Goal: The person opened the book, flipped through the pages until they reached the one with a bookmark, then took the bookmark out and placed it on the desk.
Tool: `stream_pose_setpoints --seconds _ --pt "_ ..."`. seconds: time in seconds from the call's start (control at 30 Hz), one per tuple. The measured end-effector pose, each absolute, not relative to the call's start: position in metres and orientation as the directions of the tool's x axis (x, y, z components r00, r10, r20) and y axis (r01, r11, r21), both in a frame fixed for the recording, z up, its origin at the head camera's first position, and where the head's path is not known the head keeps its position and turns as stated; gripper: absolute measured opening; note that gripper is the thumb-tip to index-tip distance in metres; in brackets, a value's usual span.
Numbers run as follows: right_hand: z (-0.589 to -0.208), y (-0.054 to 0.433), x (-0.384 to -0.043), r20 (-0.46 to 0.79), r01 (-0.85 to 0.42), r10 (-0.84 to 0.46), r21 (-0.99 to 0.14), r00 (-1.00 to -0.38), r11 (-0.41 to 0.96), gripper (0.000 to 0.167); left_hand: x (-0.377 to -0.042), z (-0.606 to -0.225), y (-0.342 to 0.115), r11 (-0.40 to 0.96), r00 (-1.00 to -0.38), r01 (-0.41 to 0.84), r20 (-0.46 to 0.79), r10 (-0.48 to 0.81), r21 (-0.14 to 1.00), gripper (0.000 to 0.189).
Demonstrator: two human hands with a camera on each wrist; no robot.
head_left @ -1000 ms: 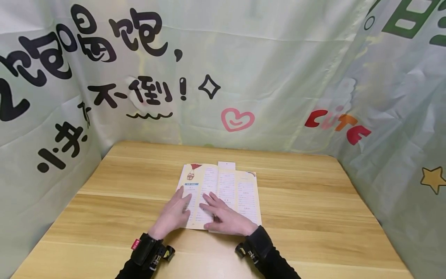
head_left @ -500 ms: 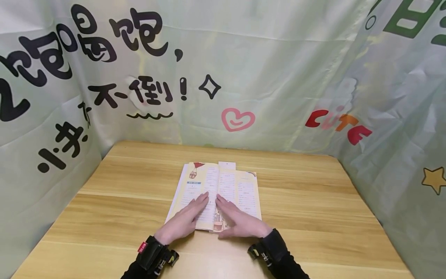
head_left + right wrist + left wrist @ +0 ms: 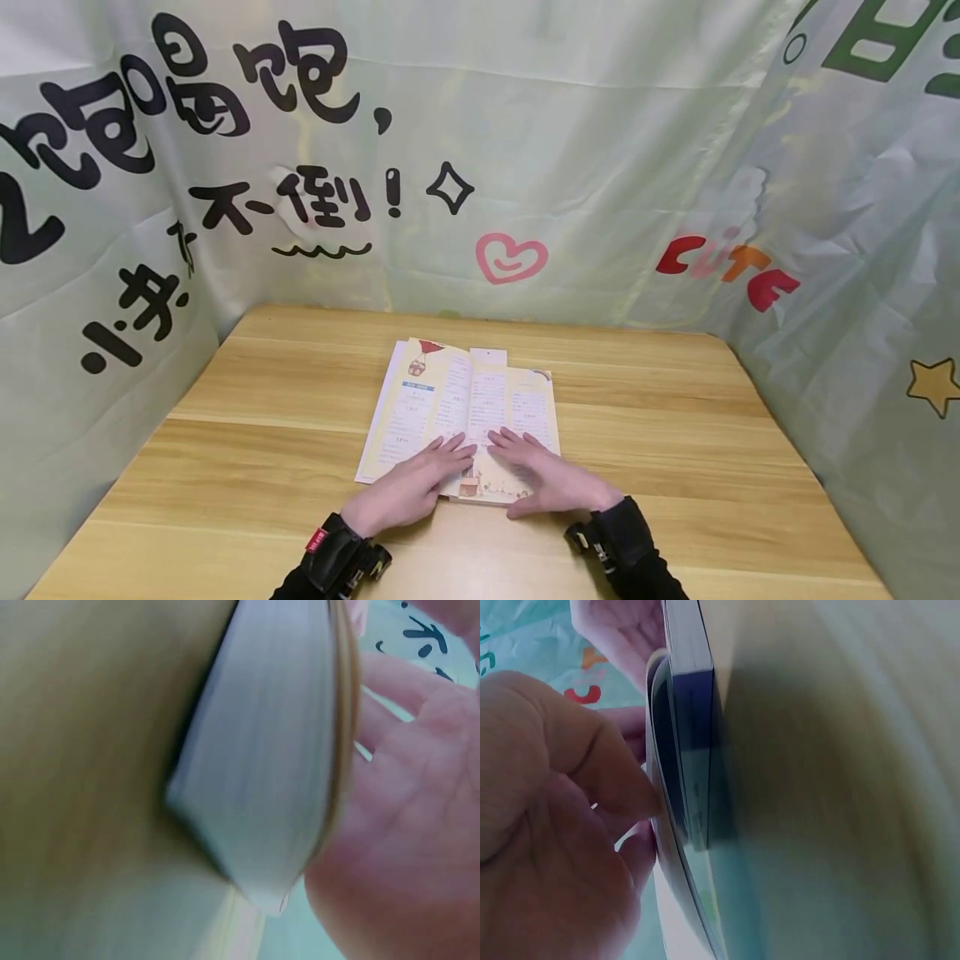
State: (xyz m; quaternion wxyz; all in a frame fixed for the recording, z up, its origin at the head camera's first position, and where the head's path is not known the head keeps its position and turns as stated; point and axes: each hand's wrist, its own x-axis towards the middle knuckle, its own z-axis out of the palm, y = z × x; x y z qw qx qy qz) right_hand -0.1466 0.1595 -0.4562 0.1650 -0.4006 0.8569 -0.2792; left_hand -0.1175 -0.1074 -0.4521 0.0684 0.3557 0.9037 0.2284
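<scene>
An open book (image 3: 402, 421) with printed, cream-edged pages lies on the table. My left hand (image 3: 411, 490) rests on the lower part of the left page, its fingers extended toward the spine fold. On the right page, my right hand (image 3: 557, 479) lies with fingers spread and thumb near the bottom edge. From the left wrist, the left-side leaves (image 3: 671, 855) curve under my fingers, beside the book's dark spine. The right wrist view shows a thick page block (image 3: 262, 742) beside my open palm. A white card-like tab (image 3: 488, 357) sticks out beyond the top edge.
The wooden table (image 3: 675, 450) extends around the book on all sides. A pale printed cloth (image 3: 600, 167) with lettering and drawings hangs behind the table and along its sides. Black straps (image 3: 330, 554) with small cameras sit on both wrists.
My left hand has slid right from the left page's outer part toward the fold. My right hand has moved right from the fold area onto the right page. More of the left page now shows.
</scene>
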Motion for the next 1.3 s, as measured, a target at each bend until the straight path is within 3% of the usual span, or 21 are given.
stream_pose_setpoints --seconds 0.2,0.43,0.67,1.1,1.3 --pt "-0.457 0.171 -0.147 -0.04 -0.606 -0.781 -0.606 -0.623 0.515 0.08 -0.112 -0.452 -0.1 0.675 -0.744 0.626 0.038 0.667 0.39 0.042" --pt "-0.453 0.178 -0.145 -0.071 -0.576 -0.77 -0.622 -0.634 0.53 0.079 -0.106 -0.452 -0.092 0.746 -0.787 0.61 0.099 0.609 0.268 0.048" --pt "-0.451 0.183 -0.143 -0.065 -0.575 -0.765 -0.62 -0.641 0.534 0.073 -0.104 -0.456 -0.084 0.782 -0.808 0.589 0.148 0.571 0.202 0.026" --pt "-0.446 0.195 -0.147 -0.071 -0.542 -0.766 -0.665 -0.639 0.514 0.061 -0.105 -0.457 -0.083 0.776 -0.816 0.578 0.177 0.551 0.252 0.011" --pt "-0.443 0.201 -0.148 -0.085 -0.505 -0.762 -0.701 -0.642 0.504 0.055 -0.105 -0.456 -0.085 0.766 -0.818 0.574 0.181 0.545 0.288 0.016"
